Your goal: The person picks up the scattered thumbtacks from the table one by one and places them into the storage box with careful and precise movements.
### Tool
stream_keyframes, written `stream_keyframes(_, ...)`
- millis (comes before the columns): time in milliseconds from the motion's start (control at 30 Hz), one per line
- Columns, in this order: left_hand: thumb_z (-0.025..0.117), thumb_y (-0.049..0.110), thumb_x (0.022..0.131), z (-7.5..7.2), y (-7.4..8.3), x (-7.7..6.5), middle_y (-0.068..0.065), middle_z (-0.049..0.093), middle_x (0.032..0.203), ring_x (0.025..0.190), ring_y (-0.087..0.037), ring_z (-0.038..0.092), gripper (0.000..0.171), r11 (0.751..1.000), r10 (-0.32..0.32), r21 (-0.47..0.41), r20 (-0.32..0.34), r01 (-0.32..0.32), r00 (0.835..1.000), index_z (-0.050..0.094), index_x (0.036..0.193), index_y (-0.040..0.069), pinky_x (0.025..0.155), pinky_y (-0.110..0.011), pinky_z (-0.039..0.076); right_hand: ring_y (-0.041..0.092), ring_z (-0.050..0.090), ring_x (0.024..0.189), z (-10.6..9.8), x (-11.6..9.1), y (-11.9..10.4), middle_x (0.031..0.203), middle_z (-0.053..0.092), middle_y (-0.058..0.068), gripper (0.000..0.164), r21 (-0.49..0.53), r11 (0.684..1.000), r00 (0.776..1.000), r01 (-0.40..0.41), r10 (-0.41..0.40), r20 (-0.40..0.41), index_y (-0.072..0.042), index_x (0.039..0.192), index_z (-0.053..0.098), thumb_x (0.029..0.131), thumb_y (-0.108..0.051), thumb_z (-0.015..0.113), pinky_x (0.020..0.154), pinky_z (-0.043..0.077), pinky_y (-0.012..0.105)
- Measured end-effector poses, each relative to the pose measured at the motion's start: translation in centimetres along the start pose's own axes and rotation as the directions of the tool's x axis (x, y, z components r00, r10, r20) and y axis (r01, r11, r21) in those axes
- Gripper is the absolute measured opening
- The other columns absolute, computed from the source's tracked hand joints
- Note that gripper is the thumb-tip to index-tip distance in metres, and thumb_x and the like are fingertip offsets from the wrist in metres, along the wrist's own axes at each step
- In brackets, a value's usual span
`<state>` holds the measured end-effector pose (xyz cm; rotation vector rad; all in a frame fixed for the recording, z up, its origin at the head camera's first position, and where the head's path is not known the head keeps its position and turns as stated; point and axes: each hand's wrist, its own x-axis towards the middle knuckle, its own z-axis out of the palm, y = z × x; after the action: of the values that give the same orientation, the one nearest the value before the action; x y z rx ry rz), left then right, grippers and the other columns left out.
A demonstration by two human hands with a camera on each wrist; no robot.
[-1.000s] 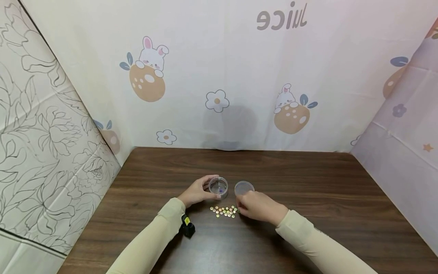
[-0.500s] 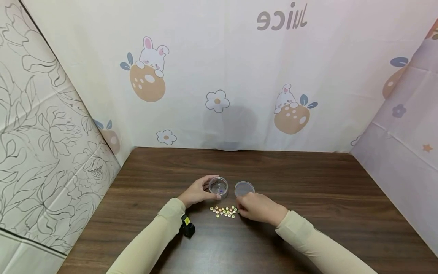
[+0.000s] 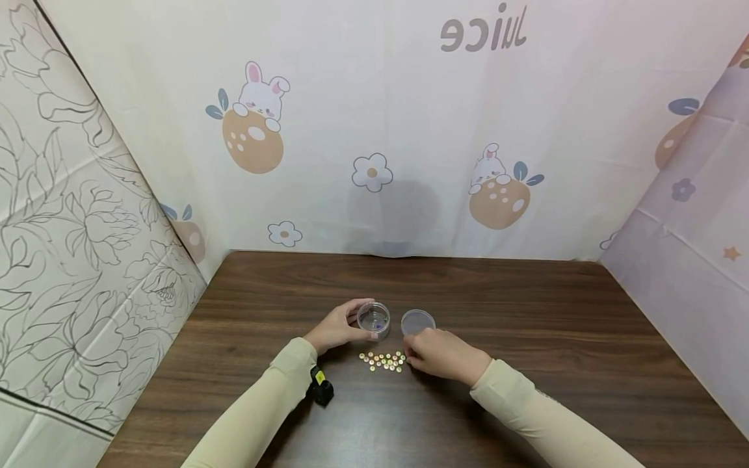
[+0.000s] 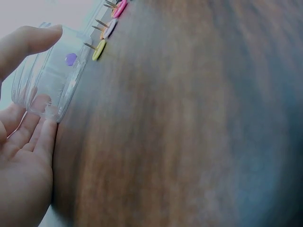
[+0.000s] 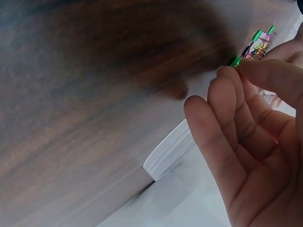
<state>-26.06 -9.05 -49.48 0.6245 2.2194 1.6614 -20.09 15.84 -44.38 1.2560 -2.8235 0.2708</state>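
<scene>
My left hand (image 3: pixel 341 327) holds a clear round plastic box (image 3: pixel 373 320) standing on the table, its thumb and fingers curled round the wall. A small purple spot (image 4: pixel 71 59) shows through that wall in the left wrist view. Just in front lies a loose group of thumbtacks (image 3: pixel 383 361) with coloured heads; those seen in the left wrist view have their points up. At the group's right end is my right hand (image 3: pixel 441 353). Its thumb and forefinger meet at a green thumbtack (image 5: pixel 236 61) and seem to pinch it; the contact is partly hidden.
A clear round lid (image 3: pixel 418 320) lies right of the box, just behind the right hand. A black device with a yellow mark (image 3: pixel 321 386) sits at the left wrist. Printed cloth (image 3: pixel 316 130) hangs behind the dark wooden table (image 3: pixel 509 292).
The right fingers have shifted very slightly at the right end of the thumbtacks. The left hand, the box and the lid stay in place.
</scene>
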Motion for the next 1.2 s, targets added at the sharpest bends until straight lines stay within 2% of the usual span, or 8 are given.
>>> stream_keyframes(467, 0.082, 0.027, 0.07, 0.0, 0.1, 0.0, -0.001, 0.054, 0.128, 0.113, -0.011, 0.05, 0.077, 1.0, -0.015, 0.014, -0.003, 0.015, 1.0, 0.045, 0.137, 0.019, 0.101, -0.044, 0.041, 0.001, 0.04, 0.05, -0.1, 0.1, 0.2, 0.06, 0.045, -0.013, 0.021, 0.005, 1.0, 1.0, 0.006, -0.006, 0.007, -0.019, 0.068, 0.052, 0.081, -0.013, 0.066, 0.043, 0.039, 0.022)
stream_keyframes(600, 0.082, 0.025, 0.071, 0.0, 0.0, 0.0, -0.003, 0.054, 0.128, 0.113, -0.013, 0.05, 0.076, 1.0, -0.009, 0.005, -0.001, 0.009, 1.0, 0.045, 0.137, 0.02, 0.102, -0.045, 0.04, 0.001, 0.041, 0.05, -0.3, 0.3, 0.4, 0.06, 0.049, -0.012, 0.019, 0.0, 1.0, 1.0, 0.006, -0.006, -0.003, -0.019, 0.069, 0.054, 0.083, -0.013, 0.066, 0.043, 0.041, 0.023)
stream_keyframes(767, 0.08, 0.02, 0.073, 0.0, 0.2, 0.0, -0.009, 0.052, 0.131, 0.116, -0.018, 0.049, 0.077, 1.0, -0.001, -0.005, 0.016, 0.001, 1.0, 0.042, 0.139, 0.013, 0.104, -0.047, 0.037, 0.001, 0.047, 0.055, -0.5, 0.7, 0.5, 0.066, 0.058, -0.009, 0.012, -0.01, 1.0, 0.999, 0.013, -0.013, -0.04, -0.017, 0.075, 0.058, 0.083, -0.014, 0.067, 0.048, 0.049, 0.026)
stream_keyframes(967, 0.076, 0.011, 0.076, 0.0, 1.9, -0.6, -0.019, 0.049, 0.133, 0.119, -0.029, 0.047, 0.075, 1.0, 0.013, -0.015, 0.039, -0.012, 0.999, 0.038, 0.14, 0.003, 0.103, -0.051, 0.037, 0.003, 0.049, 0.059, -0.5, 1.1, 0.6, 0.071, 0.058, -0.009, 0.009, -0.031, 1.0, 0.993, 0.001, -0.005, -0.119, -0.017, 0.078, 0.06, 0.085, -0.015, 0.065, 0.051, 0.051, 0.027)
stream_keyframes(1033, 0.076, 0.011, 0.076, -0.1, 1.9, -0.6, -0.019, 0.049, 0.133, 0.119, -0.029, 0.047, 0.074, 1.0, 0.006, -0.014, 0.041, -0.005, 0.999, 0.039, 0.14, 0.005, 0.102, -0.051, 0.038, 0.003, 0.05, 0.06, -0.5, 1.3, 0.6, 0.073, 0.059, -0.009, 0.008, -0.024, 1.0, 0.99, -0.003, 0.0, -0.142, -0.017, 0.079, 0.061, 0.086, -0.015, 0.064, 0.052, 0.051, 0.026)
stream_keyframes(1200, 0.079, 0.017, 0.075, 0.0, 0.5, -0.1, -0.011, 0.051, 0.132, 0.117, -0.021, 0.049, 0.075, 1.0, -0.015, -0.012, 0.026, 0.016, 1.0, 0.042, 0.139, 0.014, 0.102, -0.049, 0.039, 0.0, 0.05, 0.062, -0.6, 1.7, 0.5, 0.075, 0.06, -0.01, 0.005, 0.007, 1.0, 0.985, -0.021, 0.022, -0.174, -0.017, 0.083, 0.062, 0.087, -0.015, 0.063, 0.053, 0.05, 0.023)
